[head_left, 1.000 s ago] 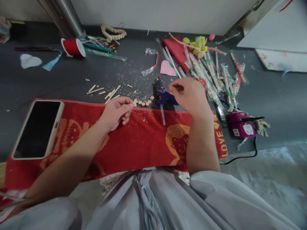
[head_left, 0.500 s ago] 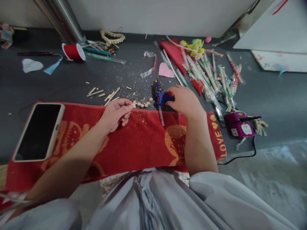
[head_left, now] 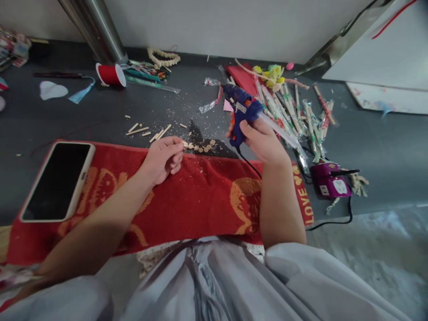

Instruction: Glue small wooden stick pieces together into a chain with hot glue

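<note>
The hands are apart. Right hand (head_left: 262, 139): closed around the grip of a blue glue gun (head_left: 239, 104), which is raised above the table (head_left: 377, 147) just beyond the far edge of the red towel (head_left: 200, 200); nozzle directed away from the towel, clear glue stick (head_left: 279, 129) protruding at the rear, cord hanging toward the towel. Left hand (head_left: 163, 161): over the towel's far edge, thumb and forefinger pinched on the left end of a row of small wooden pieces (head_left: 200, 147). Short sticks (head_left: 163, 132) and crumbs lie just beyond the towel. Phone (head_left: 57, 182): on the towel's left end. Purple box (head_left: 329, 178): off the towel's right end. Wrapped sticks (head_left: 290, 104): beyond the towel's right part. Red spool (head_left: 111, 75): well beyond its left part.
</note>
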The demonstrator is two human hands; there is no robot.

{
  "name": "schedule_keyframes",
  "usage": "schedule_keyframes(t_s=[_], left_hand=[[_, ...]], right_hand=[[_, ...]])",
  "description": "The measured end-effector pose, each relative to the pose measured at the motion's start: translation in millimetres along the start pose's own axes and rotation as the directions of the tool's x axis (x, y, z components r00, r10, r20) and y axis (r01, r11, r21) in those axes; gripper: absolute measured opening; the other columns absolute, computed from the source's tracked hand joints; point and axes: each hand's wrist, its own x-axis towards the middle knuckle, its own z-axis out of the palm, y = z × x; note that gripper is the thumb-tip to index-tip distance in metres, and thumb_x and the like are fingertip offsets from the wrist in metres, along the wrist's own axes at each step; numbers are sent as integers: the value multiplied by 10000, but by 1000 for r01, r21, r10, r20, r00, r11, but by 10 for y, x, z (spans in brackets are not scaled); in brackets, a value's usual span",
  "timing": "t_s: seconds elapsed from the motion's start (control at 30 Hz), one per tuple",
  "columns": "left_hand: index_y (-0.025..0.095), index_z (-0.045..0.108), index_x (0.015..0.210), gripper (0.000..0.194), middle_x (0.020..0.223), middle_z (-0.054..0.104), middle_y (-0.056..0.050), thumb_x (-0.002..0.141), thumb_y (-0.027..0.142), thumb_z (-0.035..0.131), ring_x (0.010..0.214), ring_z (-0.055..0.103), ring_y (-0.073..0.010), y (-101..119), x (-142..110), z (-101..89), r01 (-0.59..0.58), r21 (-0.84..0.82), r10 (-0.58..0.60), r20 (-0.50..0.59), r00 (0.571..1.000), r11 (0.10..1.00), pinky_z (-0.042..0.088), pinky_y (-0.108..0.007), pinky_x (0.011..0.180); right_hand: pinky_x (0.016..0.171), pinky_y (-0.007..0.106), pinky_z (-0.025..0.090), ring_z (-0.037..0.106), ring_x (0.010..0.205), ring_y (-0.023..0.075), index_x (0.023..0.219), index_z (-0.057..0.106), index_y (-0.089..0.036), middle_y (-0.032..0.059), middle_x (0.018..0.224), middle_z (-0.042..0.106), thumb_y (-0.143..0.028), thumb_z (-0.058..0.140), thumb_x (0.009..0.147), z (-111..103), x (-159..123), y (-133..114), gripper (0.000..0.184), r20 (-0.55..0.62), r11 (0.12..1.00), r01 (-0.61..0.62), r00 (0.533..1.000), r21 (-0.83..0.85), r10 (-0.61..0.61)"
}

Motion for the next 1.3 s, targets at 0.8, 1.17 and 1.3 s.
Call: schedule_keyframes(t_s=[0.8, 1.17, 1.3], left_hand=[[171, 519, 692, 158, 451, 345, 84, 845, 166, 560, 359, 274, -27, 116, -40, -4, 8, -220, -32, -106, 994, 976, 189, -139, 336], [182, 522, 714, 141, 427, 371, 93, 788, 95, 605, 345, 281, -30, 75, -31, -14, -26, -225, 5, -94, 996, 974, 199, -132, 325], [180, 535, 708, 152, 429, 367, 94, 784, 123, 653, 346, 278, -28, 66, -27, -16, -32, -192, 12, -103, 995, 981, 211, -130, 326]], right_hand=[[529, 235, 507, 627, 518, 108, 718, 649, -170, -3, 606, 652, -575, 676, 808, 311, -152, -238, 416, 339, 955, -83, 941, 286, -20], [505, 210, 461, 611, 494, 93, 644, 631, -160, -8, 555, 639, -552, 662, 825, 286, -143, -254, 432, 352, 966, -56, 935, 251, -37], [481, 213, 475, 570, 461, 90, 596, 603, -170, -14, 511, 605, -565, 670, 808, 263, -140, -267, 453, 361, 969, -79, 933, 234, -12]])
